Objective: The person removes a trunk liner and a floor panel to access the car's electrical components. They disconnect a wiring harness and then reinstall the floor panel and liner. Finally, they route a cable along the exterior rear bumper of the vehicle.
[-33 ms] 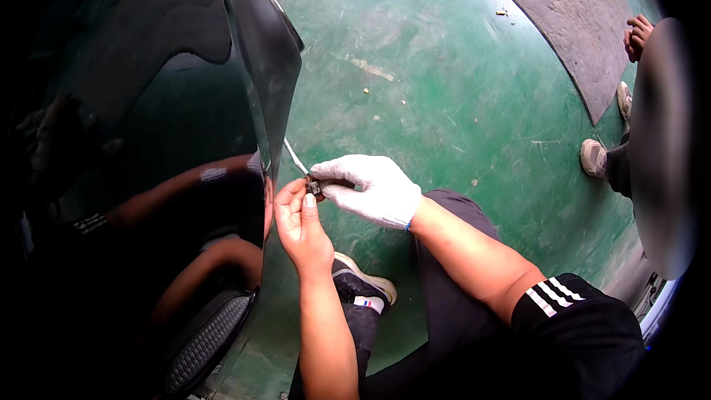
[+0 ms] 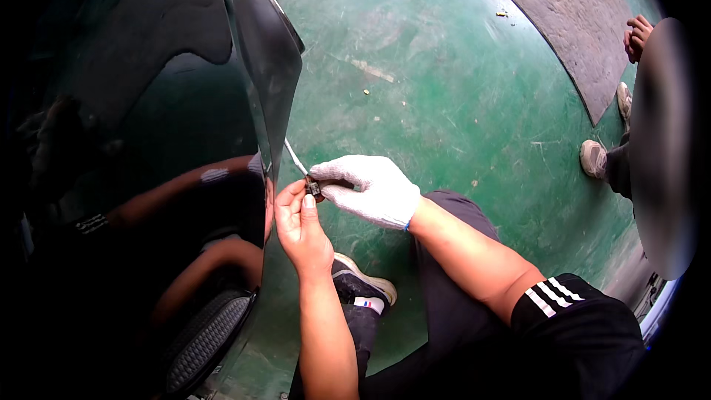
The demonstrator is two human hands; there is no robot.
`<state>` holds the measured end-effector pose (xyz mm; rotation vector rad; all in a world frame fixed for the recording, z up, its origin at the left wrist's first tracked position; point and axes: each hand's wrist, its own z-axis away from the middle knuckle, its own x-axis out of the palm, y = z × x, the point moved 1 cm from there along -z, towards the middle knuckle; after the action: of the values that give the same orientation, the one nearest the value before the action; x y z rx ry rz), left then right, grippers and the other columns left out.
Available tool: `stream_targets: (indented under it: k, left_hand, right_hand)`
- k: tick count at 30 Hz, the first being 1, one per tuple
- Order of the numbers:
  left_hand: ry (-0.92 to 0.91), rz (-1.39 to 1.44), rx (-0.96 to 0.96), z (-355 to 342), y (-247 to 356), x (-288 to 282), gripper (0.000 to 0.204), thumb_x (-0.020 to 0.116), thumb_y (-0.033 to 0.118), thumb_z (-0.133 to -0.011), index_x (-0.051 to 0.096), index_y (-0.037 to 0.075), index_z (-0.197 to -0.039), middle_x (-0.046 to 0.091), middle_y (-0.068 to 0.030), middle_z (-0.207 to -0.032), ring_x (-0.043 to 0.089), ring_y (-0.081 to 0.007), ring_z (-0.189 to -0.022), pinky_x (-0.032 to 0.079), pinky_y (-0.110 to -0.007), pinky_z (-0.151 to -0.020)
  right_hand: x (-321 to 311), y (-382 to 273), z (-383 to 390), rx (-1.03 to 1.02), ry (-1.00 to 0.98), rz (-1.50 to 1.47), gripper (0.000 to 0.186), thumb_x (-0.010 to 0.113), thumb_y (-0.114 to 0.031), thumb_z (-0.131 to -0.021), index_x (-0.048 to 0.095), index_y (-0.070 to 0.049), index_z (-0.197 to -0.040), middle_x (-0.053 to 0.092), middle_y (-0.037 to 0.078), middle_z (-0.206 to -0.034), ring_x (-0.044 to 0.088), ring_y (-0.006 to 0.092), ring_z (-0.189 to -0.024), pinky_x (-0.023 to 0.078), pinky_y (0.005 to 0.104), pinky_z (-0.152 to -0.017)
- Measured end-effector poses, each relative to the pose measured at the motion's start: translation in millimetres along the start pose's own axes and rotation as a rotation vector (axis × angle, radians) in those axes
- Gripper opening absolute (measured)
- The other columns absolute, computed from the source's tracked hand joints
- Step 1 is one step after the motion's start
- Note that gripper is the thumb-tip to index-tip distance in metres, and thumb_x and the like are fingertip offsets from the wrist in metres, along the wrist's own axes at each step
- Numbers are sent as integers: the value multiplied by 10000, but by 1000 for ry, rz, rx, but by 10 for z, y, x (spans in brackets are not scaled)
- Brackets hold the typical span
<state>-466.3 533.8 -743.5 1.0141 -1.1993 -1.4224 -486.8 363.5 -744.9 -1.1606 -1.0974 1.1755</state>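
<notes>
A small dark block that looks like a plug connector (image 2: 313, 189) sits between my two hands, close to the edge of a glossy black car panel (image 2: 200, 104). My bare left hand (image 2: 304, 237) pinches it from below with thumb and fingers. On its upper right side, my right hand (image 2: 374, 191), in a white knit glove, closes thumb and fingers on the same piece. From the connector a thin pale cable (image 2: 295, 156) runs up behind the panel's edge. Fingertips partly cover the connector, so its far side is hidden.
The car body fills the left, with a black honeycomb grille (image 2: 207, 337) low down. My shoe (image 2: 363, 279) rests on the green floor (image 2: 459, 81) below my hands. A grey mat (image 2: 570, 22) lies far right, beside another person's hand (image 2: 638, 37) and shoe (image 2: 592, 158).
</notes>
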Motion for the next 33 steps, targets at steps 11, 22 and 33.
stream_targets:
  k: [11, 22, 33]
  left_hand:
    - [-6, -98, -76, -28, 74, 26, 267, 570, -4, -1035, 578, -51, -1298, 679, -115, -1183, 657, -174, -1045, 543, -314, -936]
    - [-14, -260, -152, -63, -52, -266, 214, 544, -41, -1027, 599, -48, -1234, 696, -93, -1062, 635, -141, -895, 522, -289, -851]
    - [71, -315, -64, -34, -166, -316, 171, 549, -26, -1025, 622, -47, -1178, 695, -73, -995, 634, -133, -839, 530, -288, -805]
  right_hand:
    - [-76, 77, -340, -160, -234, 394, 231, 652, -274, -901, 735, -80, -995, 704, 152, -912, 692, 365, -881, 547, 454, -787]
    - [31, 88, -726, -212, -534, 450, 200, 658, -276, -849, 785, -121, -854, 716, 181, -809, 696, 381, -779, 537, 461, -728]
    - [183, 159, -632, -177, -409, 407, 205, 655, -229, -841, 735, -43, -878, 719, 210, -837, 701, 421, -823, 551, 495, -748]
